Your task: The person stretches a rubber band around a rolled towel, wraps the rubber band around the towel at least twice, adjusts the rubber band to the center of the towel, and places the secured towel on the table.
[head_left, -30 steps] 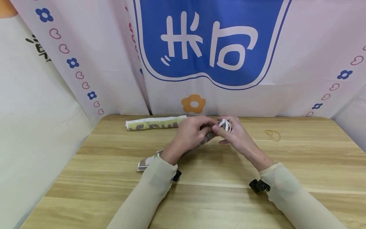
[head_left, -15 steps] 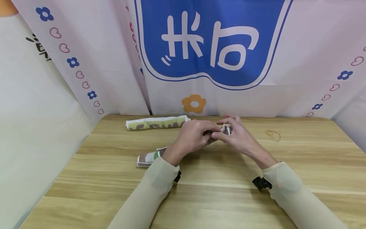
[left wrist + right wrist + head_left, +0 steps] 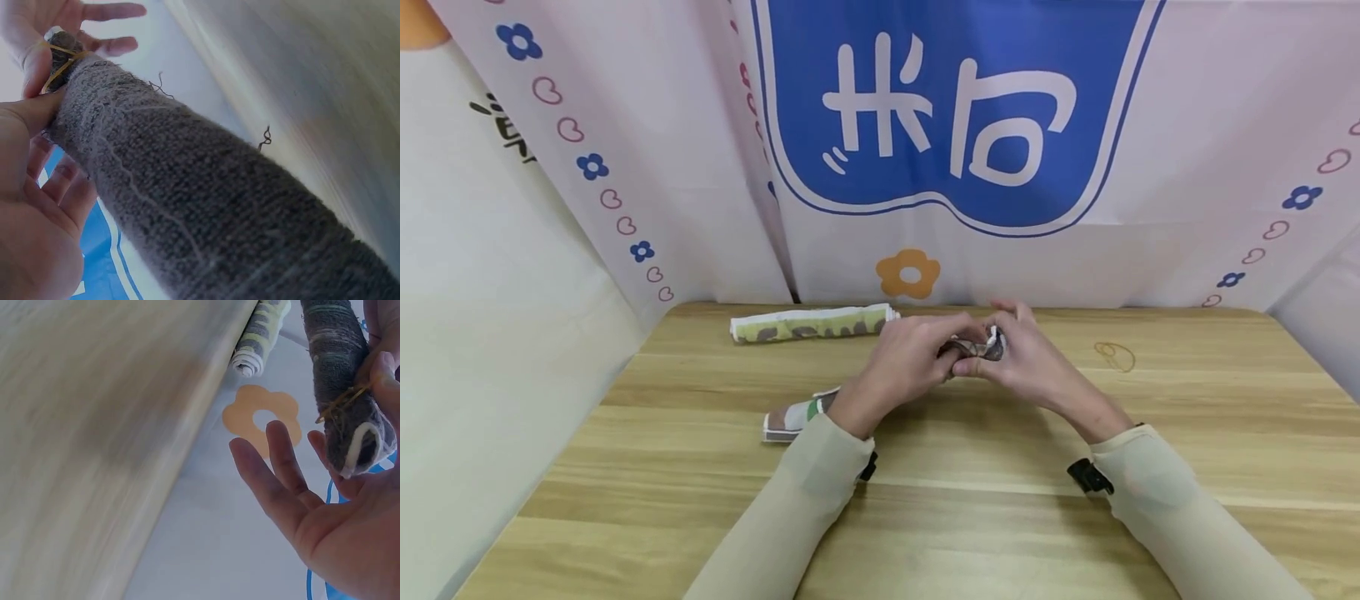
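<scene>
A rolled towel (image 3: 175,169), dark grey-brown on this side, slants under my left hand (image 3: 898,354). Its patterned lower end (image 3: 793,418) shows left of the wrist in the head view. My left hand grips the roll close to its upper end, thumb along the side. A thin yellow rubber band (image 3: 344,403) crosses the roll near that tip. My right hand (image 3: 1033,367) is at the tip, its thumb on the band and some fingers spread away in the right wrist view. Part of the band is hidden behind the roll and fingers.
Another rolled towel (image 3: 808,325), green and white, lies at the back of the wooden table (image 3: 955,517). A loose yellow rubber band (image 3: 1115,357) lies on the right. A printed cloth backdrop (image 3: 842,250) stands behind the table's far edge.
My right fingers have shifted over the towel's tip, and the white strands seen there earlier are now mostly covered. The left hand stays near the same spot, still gripping the roll.
</scene>
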{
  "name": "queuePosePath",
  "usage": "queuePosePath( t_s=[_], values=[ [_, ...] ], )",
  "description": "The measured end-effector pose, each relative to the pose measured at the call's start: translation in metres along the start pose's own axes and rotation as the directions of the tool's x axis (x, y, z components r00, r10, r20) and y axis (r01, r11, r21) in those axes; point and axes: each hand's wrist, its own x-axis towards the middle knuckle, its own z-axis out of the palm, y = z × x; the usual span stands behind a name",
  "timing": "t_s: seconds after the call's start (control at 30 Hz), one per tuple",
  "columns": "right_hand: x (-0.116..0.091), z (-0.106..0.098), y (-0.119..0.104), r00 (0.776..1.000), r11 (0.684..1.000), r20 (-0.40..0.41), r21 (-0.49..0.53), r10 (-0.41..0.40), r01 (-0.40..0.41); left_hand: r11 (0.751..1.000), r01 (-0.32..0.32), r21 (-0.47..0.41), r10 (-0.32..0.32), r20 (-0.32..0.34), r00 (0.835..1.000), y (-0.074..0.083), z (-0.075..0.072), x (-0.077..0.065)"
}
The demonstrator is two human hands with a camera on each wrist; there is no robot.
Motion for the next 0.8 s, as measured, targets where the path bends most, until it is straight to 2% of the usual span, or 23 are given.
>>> queuePosePath(
  t_s=[0.13,0.27,0.47,0.6,0.8],
  values=[
    [0.000,0.000,-0.002,0.999,0.998,-0.003,-0.041,-0.045,0.044,0.999,-0.040,-0.017,0.040,0.016,0.999,-0.001,0.002,0.000],
    [0.000,-0.001,-0.005,0.998,0.992,-0.001,-0.112,-0.059,0.059,0.999,-0.040,-0.022,0.041,0.007,0.999,-0.004,0.003,-0.001],
    [-0.001,-0.004,-0.003,0.997,0.961,-0.026,-0.270,-0.066,0.057,0.999,-0.045,0.007,0.045,-0.099,0.994,-0.008,0.005,-0.004],
    [0.000,-0.006,-0.003,0.997,0.959,-0.051,-0.282,-0.055,0.039,0.998,-0.064,-0.022,0.059,-0.192,0.980,-0.011,0.008,-0.005],
    [0.000,-0.005,0.001,0.997,0.965,-0.071,-0.262,-0.024,0.004,0.992,-0.085,-0.088,0.052,-0.320,0.946,-0.011,0.011,-0.002]
  ],
)
